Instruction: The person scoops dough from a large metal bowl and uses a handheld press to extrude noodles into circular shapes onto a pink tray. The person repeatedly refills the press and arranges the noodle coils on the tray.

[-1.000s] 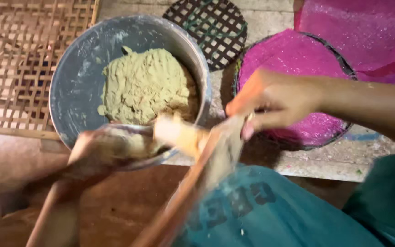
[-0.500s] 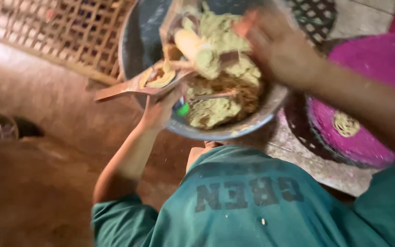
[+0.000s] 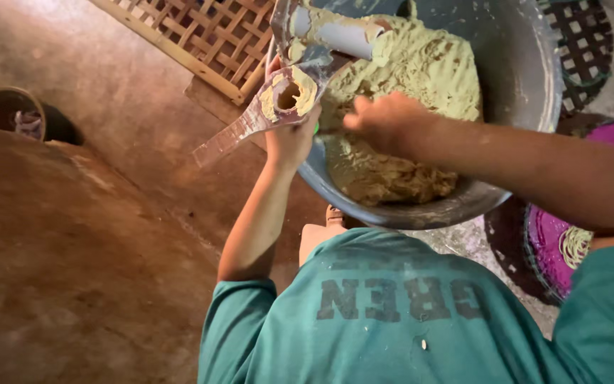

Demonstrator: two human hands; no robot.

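Left hand (image 3: 291,139) grips dough-caked wooden press (image 3: 286,96); right hand (image 3: 385,121) touches dough (image 3: 406,78).

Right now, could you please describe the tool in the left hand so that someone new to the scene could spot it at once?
Start at the big grey metal bowl full of pale yellow-green dough. At its left rim, the left hand grips a flat, dough-smeared press that slants down to the left. Unlike anything near it, it has a round hole packed with dough and a pale cylinder hinged above.
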